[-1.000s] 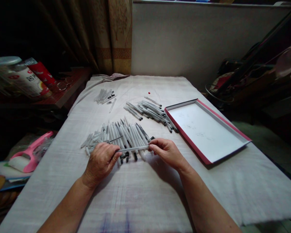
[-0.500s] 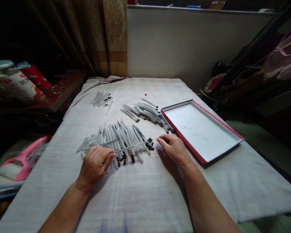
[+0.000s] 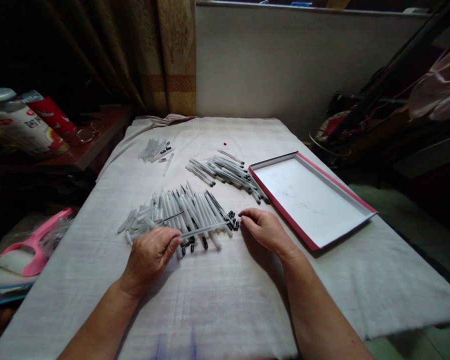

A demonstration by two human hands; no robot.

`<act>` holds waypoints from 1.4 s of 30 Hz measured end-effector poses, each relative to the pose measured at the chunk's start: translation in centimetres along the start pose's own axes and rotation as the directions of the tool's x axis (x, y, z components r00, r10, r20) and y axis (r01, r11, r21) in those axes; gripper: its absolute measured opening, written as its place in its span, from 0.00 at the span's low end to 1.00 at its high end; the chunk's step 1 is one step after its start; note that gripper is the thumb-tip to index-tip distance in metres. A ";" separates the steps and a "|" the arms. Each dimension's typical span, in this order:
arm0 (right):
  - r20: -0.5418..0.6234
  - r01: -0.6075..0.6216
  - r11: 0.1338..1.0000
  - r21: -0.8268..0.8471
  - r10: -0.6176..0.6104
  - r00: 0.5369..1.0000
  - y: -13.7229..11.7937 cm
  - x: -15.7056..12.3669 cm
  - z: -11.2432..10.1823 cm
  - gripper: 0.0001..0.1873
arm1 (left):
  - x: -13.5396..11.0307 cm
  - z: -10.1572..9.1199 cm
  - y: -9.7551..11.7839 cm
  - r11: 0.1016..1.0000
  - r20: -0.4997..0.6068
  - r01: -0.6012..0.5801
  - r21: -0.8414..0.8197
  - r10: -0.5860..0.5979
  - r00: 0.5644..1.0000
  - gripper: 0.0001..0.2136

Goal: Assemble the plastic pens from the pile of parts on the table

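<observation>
My left hand (image 3: 150,255) is closed, thumb and forefinger pinching one end of a translucent pen barrel (image 3: 206,229). The barrel points right, over the front of a loose pile of clear pen parts (image 3: 168,205). My right hand (image 3: 264,230) has its thumb and forefinger pressed together near the barrel's far end, a small gap apart from it. Whatever sits between those fingertips is too small to make out. Small black pen plugs (image 3: 235,226) lie right by those fingertips. Behind the pile are pens with black ends (image 3: 228,172), lying side by side in a heap.
A shallow red-edged box lid (image 3: 285,212) lies on the right of the white tablecloth (image 3: 210,300). Clear caps (image 3: 152,150) are grouped at the back left, and a tiny red piece (image 3: 225,144) lies farther back. Pink-handled scissors (image 3: 37,245) are beyond the left edge.
The far end of the pen barrel has moved right, closer to my right fingertips. My right hand has shifted slightly left. The piles look the same.
</observation>
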State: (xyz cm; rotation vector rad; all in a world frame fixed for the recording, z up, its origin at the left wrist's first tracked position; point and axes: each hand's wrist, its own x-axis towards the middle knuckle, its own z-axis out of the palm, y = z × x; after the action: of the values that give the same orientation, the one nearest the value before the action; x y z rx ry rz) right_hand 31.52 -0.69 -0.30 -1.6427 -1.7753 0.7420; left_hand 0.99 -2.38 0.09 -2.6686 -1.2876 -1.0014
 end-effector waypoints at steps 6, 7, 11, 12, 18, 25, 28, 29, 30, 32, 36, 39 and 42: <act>0.057 0.140 0.946 0.294 -0.163 0.985 -2.0 -0.6 0.4 0.11 | -0.2 0.2 -0.1 1.000 0.013 0.009 -0.022 -0.008 1.000 0.16; 0.057 0.146 0.935 0.322 -0.173 0.983 -2.3 -0.7 0.6 0.11 | -0.3 0.2 -0.2 1.000 0.013 0.009 -0.023 -0.008 1.000 0.15; 0.046 0.078 0.891 0.447 -0.110 0.993 -2.8 -0.8 1.2 0.14 | -0.3 0.2 -0.3 1.000 0.009 0.009 -0.015 -0.009 1.000 0.15; 0.055 0.055 0.879 0.473 -0.091 0.994 -2.8 -0.8 1.3 0.14 | -0.3 0.1 -0.3 1.000 0.006 0.009 -0.010 -0.009 1.000 0.15; 0.081 0.039 0.871 0.489 -0.090 0.993 -3.2 -0.8 1.4 0.11 | 0.0 0.1 0.0 0.999 -0.016 -0.037 0.006 0.037 0.999 0.14; -0.023 -0.034 0.802 0.597 0.059 0.998 -2.6 -0.4 1.0 0.14 | 0.0 -0.6 -0.7 0.996 -0.066 -0.040 0.085 0.046 0.997 0.12; -0.234 -0.014 0.724 0.690 0.241 0.942 -1.9 0.3 0.3 0.15 | -0.3 -0.9 -1.4 0.991 -0.121 0.063 0.118 -0.048 0.991 0.11; -0.287 -0.005 0.697 0.717 0.301 0.909 -1.6 0.5 0.1 0.15 | -0.3 -0.9 -1.5 0.986 -0.148 0.108 0.129 -0.089 0.985 0.11; -0.322 0.001 0.681 0.732 0.346 0.881 -1.4 0.6 0.0 0.15 | -0.4 -1.0 -1.6 0.979 -0.175 0.151 0.140 -0.125 0.977 0.11; -0.357 -0.003 0.696 0.718 0.372 0.857 -1.1 0.8 0.1 0.15 | -0.5 -0.9 -1.7 0.966 -0.210 0.202 0.163 -0.166 0.964 0.12; -0.360 -0.017 0.889 0.458 0.203 0.910 -1.0 0.4 1.3 0.11 | -0.6 -0.5 -1.2 0.966 -0.162 0.218 0.138 -0.195 0.967 0.14; -0.312 0.003 0.990 0.141 0.042 0.949 -1.3 -0.2 2.0 0.10 | -0.6 -0.3 -0.8 0.967 -0.109 0.243 0.072 -0.235 0.966 0.16; -0.237 0.025 0.998 -0.057 -0.038 0.971 -1.6 -0.7 2.1 0.11 | -0.5 -0.3 -0.6 0.968 -0.053 0.248 0.020 -0.247 0.968 0.17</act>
State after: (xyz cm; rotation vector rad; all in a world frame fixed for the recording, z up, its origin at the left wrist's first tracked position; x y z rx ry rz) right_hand 28.94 -1.47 -0.55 -1.6585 -1.6580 0.4638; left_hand 0.18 -2.45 -0.13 -2.4895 -1.6421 -1.0584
